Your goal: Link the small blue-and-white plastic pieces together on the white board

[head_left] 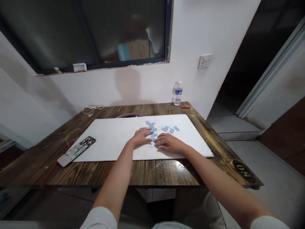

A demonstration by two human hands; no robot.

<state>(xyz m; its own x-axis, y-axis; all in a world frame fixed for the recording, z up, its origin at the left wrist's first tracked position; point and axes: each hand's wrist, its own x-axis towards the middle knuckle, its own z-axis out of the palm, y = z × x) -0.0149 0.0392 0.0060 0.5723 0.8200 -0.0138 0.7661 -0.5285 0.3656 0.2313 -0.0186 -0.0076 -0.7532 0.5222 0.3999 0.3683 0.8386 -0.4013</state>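
Several small white paper slips with blue markings (154,129) lie in a loose cluster on a large white board (114,136). My left hand (142,136) rests at the left edge of this cluster, its fingers spread and the fingertips by the slips. Close by on the right, my right hand (170,142) is low over the board with bent fingers, thumb apart. Its fingertips are at the lowest slips; whether they touch one is too small to tell. Beyond the right hand lie a few more slips (172,130), apart from the cluster.
The board lies on a dark wooden table (152,171). A phone (76,151) overlaps its left edge. Behind stand a water bottle (177,93), a red pen (186,107) and a white cable (92,109). A round object (130,115) is partly covered by the board.
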